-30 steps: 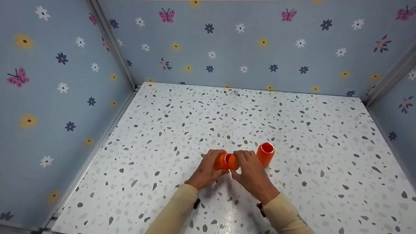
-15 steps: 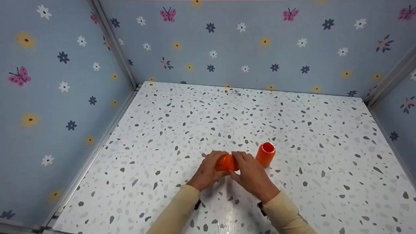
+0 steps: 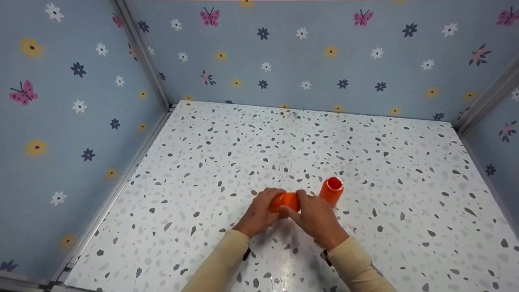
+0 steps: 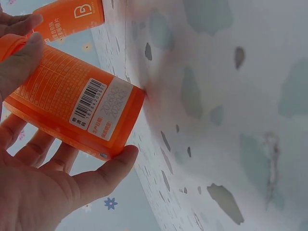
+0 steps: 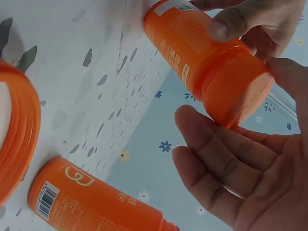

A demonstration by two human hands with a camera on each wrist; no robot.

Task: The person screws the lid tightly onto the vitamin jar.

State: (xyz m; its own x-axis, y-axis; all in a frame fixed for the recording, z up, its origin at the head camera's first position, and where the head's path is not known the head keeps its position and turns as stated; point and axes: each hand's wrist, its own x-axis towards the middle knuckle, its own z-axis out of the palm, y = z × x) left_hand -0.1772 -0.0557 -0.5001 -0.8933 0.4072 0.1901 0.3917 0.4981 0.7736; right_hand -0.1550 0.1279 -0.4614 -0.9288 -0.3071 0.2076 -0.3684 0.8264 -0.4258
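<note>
My left hand [image 3: 259, 215] grips an orange plastic pill bottle [image 4: 62, 96] tilted on its side just over the table, its base toward the left. A barcode and printed dates show on its label. My right hand [image 3: 318, 221] holds the orange screw cap [image 5: 238, 91] at this bottle's mouth, thumb and fingers at the cap's edge. The cap sits over the neck in the right wrist view. Just beyond my right hand, a second orange bottle [image 3: 330, 195] stands upright, its mouth uncovered.
A loose orange cap [image 5: 24, 130] shows its threaded inside at the edge of the right wrist view. The speckled white table [image 3: 227, 134] is bordered by flower-patterned blue panels [image 3: 284, 52] at the back and sides.
The cap has moved left from beside the bottle's mouth onto it. My right thumb and fingers have since shifted their hold around the cap. The standing bottle stays put.
</note>
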